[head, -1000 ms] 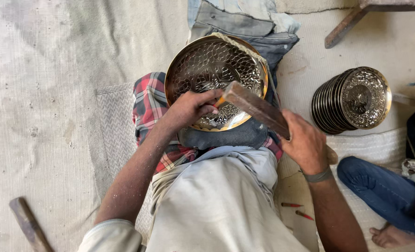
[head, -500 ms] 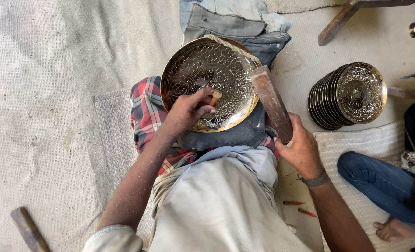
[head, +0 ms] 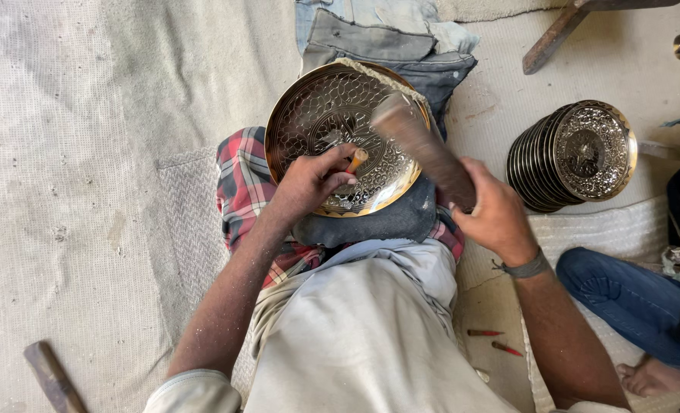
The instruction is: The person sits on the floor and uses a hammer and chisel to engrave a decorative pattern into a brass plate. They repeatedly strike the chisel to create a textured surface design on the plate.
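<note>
gripping punch (head: 357,159) on engraved plate (head: 309,115), left hand (head: 309,183), right hand (head: 493,214) closed round mallet (head: 424,149)

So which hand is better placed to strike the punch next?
Probably the right hand: it grips the wooden mallet, whose head is raised over the engraved tray. The left hand is busy, its fingers pinching the small punch against the tray.

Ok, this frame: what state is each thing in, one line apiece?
Left hand: grip closed on a small punch, tip against the plate.
Right hand: grip closed on the wooden mallet, raised over the plate.
Engraved plate: tilted on the lap, on dark cloth.
Stacked plates: leaning on edge.
</note>
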